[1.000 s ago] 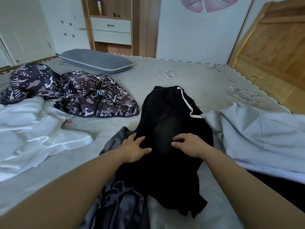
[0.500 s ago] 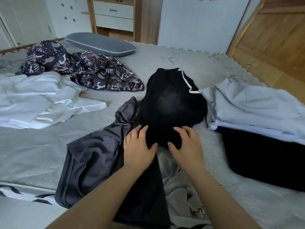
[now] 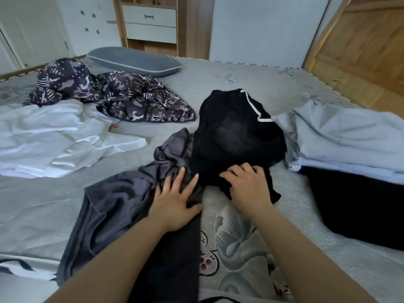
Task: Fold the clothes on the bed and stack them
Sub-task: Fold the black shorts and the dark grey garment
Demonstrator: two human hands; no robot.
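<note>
Black garment [image 3: 236, 136]: mid-bed, folding under way. Left hand [image 3: 175, 200]: flat, fingers spread, pressing grey garment [image 3: 118, 200]. Right hand [image 3: 249, 184]: fingers curled, gripping black hem. Next, probably: fold hem over.

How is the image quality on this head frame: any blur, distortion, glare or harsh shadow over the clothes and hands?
Head view: soft, even light, no glare or hard shadows; wide-angle bending bows the wooden headboard and white wardrobe door at the edges; slight softness throughout, yet the left hand, right hand and black white-trimmed garment read clearly, though black folds lose detail.
</note>
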